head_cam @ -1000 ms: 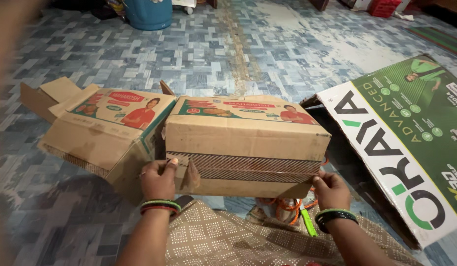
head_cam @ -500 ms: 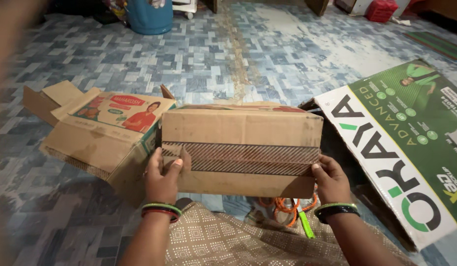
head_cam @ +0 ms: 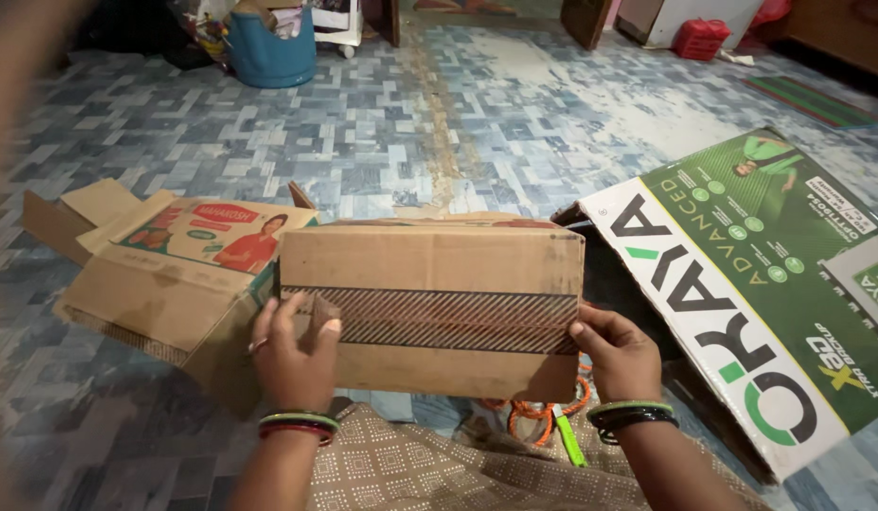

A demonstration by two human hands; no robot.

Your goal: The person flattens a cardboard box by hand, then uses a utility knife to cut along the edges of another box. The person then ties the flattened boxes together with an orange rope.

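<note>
Both forearms rise from the lower edge of the frame, wrists ringed with bangles. The left hand (head_cam: 292,355), lower left of centre, curls its fingers forward in a grip; the right hand (head_cam: 620,355), lower right, does likewise, thumb uppermost.

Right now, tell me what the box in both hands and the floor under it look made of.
Box: brown corrugated cardboard, matte, with a dark hatched tape band; creased, worn edges suggest it. Floor: hard mottled blue-grey surface, probably tile or patterned vinyl; a faint sheen shows, but I cannot tell which.

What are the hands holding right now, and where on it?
Both hold the brown cardboard box with the striped band: left hand at its lower left end, right hand at its lower right corner.
</note>
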